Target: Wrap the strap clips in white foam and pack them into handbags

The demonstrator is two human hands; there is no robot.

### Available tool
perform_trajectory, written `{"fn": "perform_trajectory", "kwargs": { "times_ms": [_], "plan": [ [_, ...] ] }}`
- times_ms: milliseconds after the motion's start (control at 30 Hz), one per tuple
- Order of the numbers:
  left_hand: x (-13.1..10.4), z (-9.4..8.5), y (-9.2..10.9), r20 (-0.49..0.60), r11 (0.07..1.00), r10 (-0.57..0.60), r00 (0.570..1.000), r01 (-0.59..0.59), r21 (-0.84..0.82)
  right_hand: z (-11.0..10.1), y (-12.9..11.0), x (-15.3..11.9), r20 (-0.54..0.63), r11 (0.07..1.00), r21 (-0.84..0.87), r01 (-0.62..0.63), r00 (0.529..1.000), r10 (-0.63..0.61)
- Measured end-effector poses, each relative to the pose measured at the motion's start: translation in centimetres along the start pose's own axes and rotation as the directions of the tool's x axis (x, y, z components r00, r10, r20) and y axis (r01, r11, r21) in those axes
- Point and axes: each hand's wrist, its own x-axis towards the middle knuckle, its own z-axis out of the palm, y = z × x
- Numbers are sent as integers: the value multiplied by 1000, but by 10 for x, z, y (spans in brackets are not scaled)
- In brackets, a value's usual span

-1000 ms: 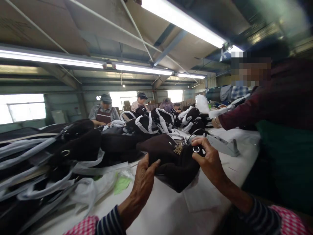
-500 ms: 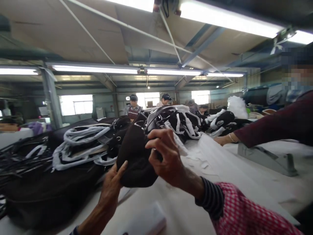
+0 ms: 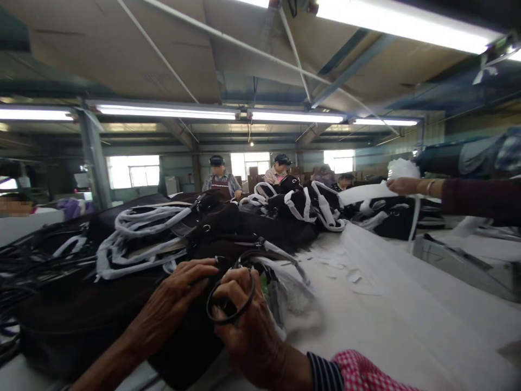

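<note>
A black bag (image 3: 179,347) lies close in front of me, its open top showing a clear plastic wrap (image 3: 299,296) and a pale-wrapped strap. My right hand (image 3: 248,320) is closed at the bag's top edge, with a thin black cord loop (image 3: 210,309) around its fingers. My left hand (image 3: 179,296) rests on the bag's upper left side, palm down with fingers stretched out.
White-wrapped handles (image 3: 118,239) lie on piled black bags at the left. More bags (image 3: 285,206) stand behind. A grey tape dispenser (image 3: 459,266) sits at right, where a person's hand (image 3: 402,185) holds a white strip. Paper scraps (image 3: 354,277) dot the white table (image 3: 386,336).
The black bag has come down and nearer, with both my hands. My left hand has moved onto its upper side. The other person's hand has risen with a white strip.
</note>
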Motion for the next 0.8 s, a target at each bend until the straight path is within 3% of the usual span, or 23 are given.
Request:
{"fn": "perform_trajectory", "kwargs": {
  "times_ms": [100, 167, 233, 333, 400, 467, 533, 633, 700, 800],
  "plan": [
    [27, 12, 10, 257, 990, 134, 957, -143, 17, -1, 2, -14, 14, 997, 72, 28, 999, -29],
    [40, 24, 8, 385, 994, 104, 917, -114, 2, -9, 8, -31, 54, 990, 95, 106, 992, -111],
    [49, 37, 8, 470, 998, 58, 881, -50, -30, -25, 15, -49, 175, 989, 110, 98, 978, -117],
    [62, 52, 15, 461, 999, 17, 887, -38, 37, -56, 26, -75, 364, 984, 169, -60, 931, -6],
    [70, 62, 24, 412, 972, 28, 911, -120, 202, -78, 30, -89, 398, 959, 206, -193, 912, 99],
    [75, 74, 34, 412, 919, 90, 907, -236, 317, -97, 31, -99, 392, 918, 195, -346, 885, 250],
    [76, 88, 44, 504, 907, 116, 856, -298, 298, -112, 31, -106, 372, 858, 166, -486, 837, 402],
    [73, 106, 61, 718, 960, 25, 696, -218, 177, -126, 31, -114, 390, 788, 129, -602, 761, 518],
    [69, 113, 69, 789, 973, -5, 614, -179, 146, -132, 32, -119, 398, 791, 97, -603, 752, 525],
    [66, 113, 65, 793, 974, -23, 609, -166, 156, -139, 33, -125, 394, 804, 5, -595, 740, 545]
  ]
}}
